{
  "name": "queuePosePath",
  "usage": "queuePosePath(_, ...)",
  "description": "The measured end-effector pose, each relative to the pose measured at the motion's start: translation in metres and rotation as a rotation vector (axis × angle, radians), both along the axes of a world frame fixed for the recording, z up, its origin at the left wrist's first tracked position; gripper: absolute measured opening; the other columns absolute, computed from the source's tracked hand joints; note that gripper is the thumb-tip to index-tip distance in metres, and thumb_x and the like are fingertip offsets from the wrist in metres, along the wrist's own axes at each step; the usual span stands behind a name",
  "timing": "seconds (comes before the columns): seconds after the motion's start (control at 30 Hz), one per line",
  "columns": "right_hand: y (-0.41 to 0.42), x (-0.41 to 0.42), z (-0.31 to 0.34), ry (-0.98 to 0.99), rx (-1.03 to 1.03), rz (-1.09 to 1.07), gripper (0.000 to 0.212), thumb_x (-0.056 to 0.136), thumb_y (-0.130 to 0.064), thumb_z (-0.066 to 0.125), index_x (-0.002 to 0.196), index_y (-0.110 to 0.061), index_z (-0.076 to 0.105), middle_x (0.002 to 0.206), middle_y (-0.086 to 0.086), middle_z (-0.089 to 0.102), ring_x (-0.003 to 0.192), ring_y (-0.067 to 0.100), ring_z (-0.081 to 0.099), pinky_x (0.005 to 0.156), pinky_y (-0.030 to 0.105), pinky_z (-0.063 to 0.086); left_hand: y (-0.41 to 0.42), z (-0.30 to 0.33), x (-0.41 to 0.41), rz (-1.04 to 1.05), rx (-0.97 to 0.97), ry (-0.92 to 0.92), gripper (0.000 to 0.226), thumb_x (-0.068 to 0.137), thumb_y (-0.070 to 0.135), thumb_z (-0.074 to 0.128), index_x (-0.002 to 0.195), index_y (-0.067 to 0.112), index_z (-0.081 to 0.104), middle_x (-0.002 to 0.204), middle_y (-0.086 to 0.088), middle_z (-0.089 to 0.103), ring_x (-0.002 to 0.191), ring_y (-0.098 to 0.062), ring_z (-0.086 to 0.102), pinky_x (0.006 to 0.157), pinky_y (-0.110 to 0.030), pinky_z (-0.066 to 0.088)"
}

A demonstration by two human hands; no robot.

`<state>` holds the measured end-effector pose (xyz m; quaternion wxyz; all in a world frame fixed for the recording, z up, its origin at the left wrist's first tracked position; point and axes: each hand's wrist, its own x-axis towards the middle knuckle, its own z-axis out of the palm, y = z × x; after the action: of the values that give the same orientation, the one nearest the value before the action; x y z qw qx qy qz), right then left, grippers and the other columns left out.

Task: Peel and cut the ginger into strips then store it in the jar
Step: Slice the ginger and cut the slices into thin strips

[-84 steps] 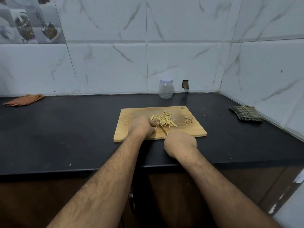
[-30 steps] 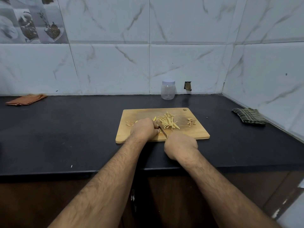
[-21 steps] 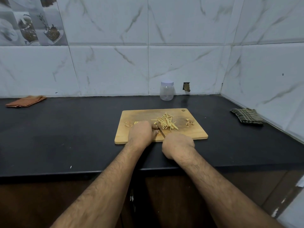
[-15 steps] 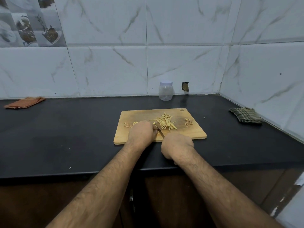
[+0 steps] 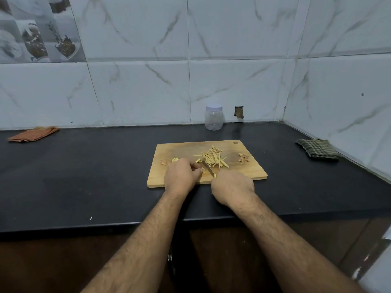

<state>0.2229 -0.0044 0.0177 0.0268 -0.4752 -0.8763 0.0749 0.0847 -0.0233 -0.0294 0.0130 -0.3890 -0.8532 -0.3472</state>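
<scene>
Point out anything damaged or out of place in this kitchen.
A small broken hole gapes in the wall tile just right of the jar, showing brown behind it. Peel scraps lie on the cutting board, which is normal for this work.

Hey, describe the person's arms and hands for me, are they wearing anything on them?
Both forearms are bare and hairy, with no sleeves in view. The left hand and right hand show no gloves, and no watch, bracelet or ring is visible from this angle.

I am seeing one cutting board (image 5: 249,174), one knife (image 5: 207,167) and one jar (image 5: 213,120). Two cloths are lying out: orange (image 5: 31,134), green (image 5: 317,148).
</scene>
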Motion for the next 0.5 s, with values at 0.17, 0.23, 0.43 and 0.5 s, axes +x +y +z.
queuePosePath(0.17,-0.0008,-0.0005,0.0000,-0.004,-0.021,0.008,0.030,0.103,-0.029,0.044,0.122,-0.013,0.060,0.123,0.005,0.062,0.107,0.023,0.060,0.078,0.034,0.044,-0.0004,0.0001,0.0008,0.003,-0.007,0.005,0.009,0.088,0.036,0.070,0.090,0.030,0.076,0.086,0.009,0.072,0.080,-0.010,0.061,0.067,-0.026,0.045)
queuePosePath(0.23,0.0002,-0.0013,0.0007,-0.018,-0.033,0.007,0.029,0.102,-0.028,0.045,0.122,-0.013,0.060,0.123,0.005,0.062,0.107,0.023,0.060,0.079,0.034,0.045,-0.0007,0.0008,0.0010,0.004,-0.013,0.005,0.009,0.089,0.036,0.069,0.090,0.030,0.076,0.086,0.009,0.072,0.083,-0.011,0.062,0.068,-0.026,0.046)
queuePosePath(0.43,0.0033,0.0004,0.0033,0.007,-0.052,-0.020,0.027,0.101,-0.025,0.041,0.116,-0.015,0.062,0.115,0.004,0.064,0.090,0.022,0.056,0.076,0.034,0.046,0.0003,0.0028,0.0014,0.010,-0.034,-0.002,0.012,0.091,0.036,0.067,0.094,0.030,0.077,0.088,0.007,0.072,0.079,-0.012,0.057,0.066,-0.026,0.042)
queuePosePath(0.5,0.0003,-0.0004,0.0024,0.030,-0.066,-0.005,0.024,0.101,-0.027,0.041,0.108,-0.016,0.061,0.110,0.003,0.065,0.090,0.021,0.062,0.081,0.034,0.052,0.0009,0.0041,0.0018,0.021,-0.039,-0.012,0.012,0.091,0.035,0.066,0.093,0.030,0.077,0.087,0.007,0.072,0.079,-0.012,0.057,0.065,-0.026,0.041)
